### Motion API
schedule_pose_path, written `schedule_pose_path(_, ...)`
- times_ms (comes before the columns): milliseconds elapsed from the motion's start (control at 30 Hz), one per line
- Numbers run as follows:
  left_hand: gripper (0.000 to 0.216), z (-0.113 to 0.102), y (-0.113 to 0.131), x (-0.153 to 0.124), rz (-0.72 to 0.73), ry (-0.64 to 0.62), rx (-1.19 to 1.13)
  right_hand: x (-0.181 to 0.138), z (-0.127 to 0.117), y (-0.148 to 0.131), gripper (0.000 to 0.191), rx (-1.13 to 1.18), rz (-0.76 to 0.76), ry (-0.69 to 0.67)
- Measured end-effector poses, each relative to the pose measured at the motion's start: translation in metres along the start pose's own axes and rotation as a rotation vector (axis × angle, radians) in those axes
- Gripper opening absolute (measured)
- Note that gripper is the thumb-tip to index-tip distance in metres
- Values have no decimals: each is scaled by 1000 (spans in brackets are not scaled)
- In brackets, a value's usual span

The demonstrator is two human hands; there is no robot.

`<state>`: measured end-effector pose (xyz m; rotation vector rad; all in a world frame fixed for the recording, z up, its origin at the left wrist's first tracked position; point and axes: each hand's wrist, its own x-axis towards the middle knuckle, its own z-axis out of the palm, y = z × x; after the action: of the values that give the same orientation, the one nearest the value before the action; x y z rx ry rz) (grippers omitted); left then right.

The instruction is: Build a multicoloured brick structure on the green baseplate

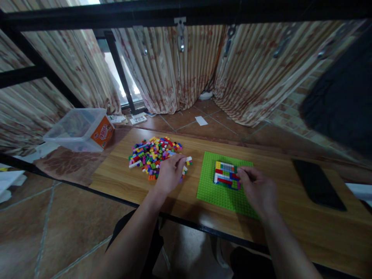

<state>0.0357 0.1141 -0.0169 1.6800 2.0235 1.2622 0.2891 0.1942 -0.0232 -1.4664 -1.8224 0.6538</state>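
Note:
My left hand (171, 173) is at the right side of a heap of coloured toy bricks (154, 153), thumb and forefinger pinched together. A small white toy brick (188, 159) shows at its fingertips, with yellow and green bits just below. My right hand (259, 190) is over the green baseplate (209, 190), its fingers closed at the right edge of a block of joined bricks (225, 176) in white, red, blue, yellow and grey. Whatever those fingers pinch is hidden.
A dark flat tablet-like object (318, 184) lies at the right on the wooden table (113, 174). Beyond the table's left end stands a clear plastic box (75, 130) with an orange label. Curtains (174, 69) hang behind, and a white paper (201, 121) is on the floor.

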Motion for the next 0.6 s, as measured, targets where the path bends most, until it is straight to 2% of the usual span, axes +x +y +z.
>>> schedule_pose_path(67, 22, 3, 2, -3, 38, -50, -22, -1, 1, -2, 39, -11, -21, -6)
schedule_pose_path(167, 19, 6, 2, -3, 56, -45, -31, -1, 2, -2, 41, -24, -54, -11)
schedule_pose_path(267, 17, 4, -1, -2, 50, -37, -48, -1, 3, 0, 37, -19, -43, -7)
schedule_pose_path(367, 17, 4, -1, -3, 54, -93, -107, -2, 6, -2, 34, 57, -51, -8)
schedule_pose_path(467, 18, 12, 6, -10, 76, -179, -194, -8, 9, -12, 29, 158, -162, -70)
schedule_pose_path(600, 23, 29, 19, -23, 86, -319, -351, -20, 11, -26, 23, 144, -374, -260)
